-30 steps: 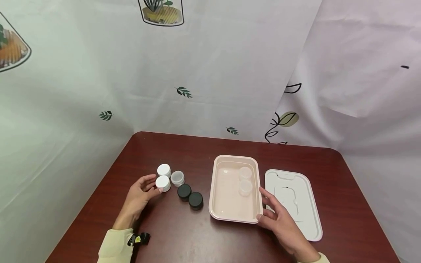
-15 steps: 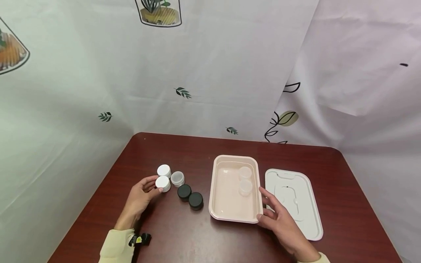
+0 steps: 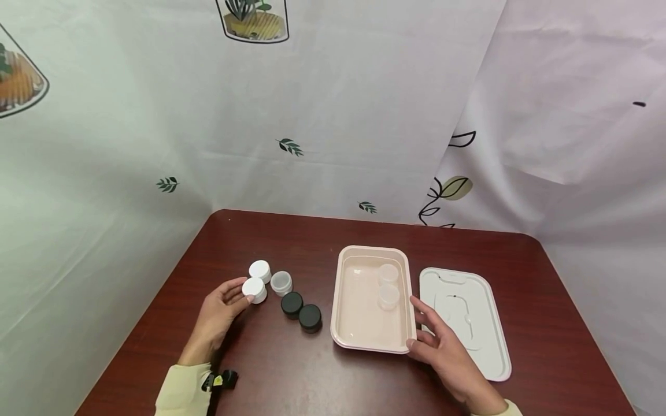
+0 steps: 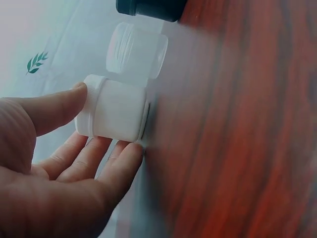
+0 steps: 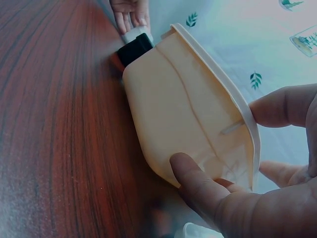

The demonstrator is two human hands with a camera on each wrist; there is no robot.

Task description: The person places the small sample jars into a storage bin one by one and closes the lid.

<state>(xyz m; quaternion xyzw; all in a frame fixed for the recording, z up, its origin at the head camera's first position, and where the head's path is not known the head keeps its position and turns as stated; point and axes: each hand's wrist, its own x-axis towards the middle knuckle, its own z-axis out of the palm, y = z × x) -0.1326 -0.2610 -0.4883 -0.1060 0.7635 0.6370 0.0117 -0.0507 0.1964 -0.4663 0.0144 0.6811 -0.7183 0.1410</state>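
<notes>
White jar [image 3: 254, 289], curled left hand [image 3: 217, 315] pinching it, right hand [image 3: 444, 355] gripping tray [image 3: 359, 315].

A leaf-printed white cloth [image 3: 364, 115] hangs behind the reddish-brown table [image 3: 281, 370].

The table [image 3: 283, 375] is being viewed from the head, forward and downward, at some distance. From the left wrist, a white jar [image 4: 119, 110], and from the right, the tray [image 5: 158, 99] are being seen sidelong at close range; both are also being covered by the head view.
</notes>
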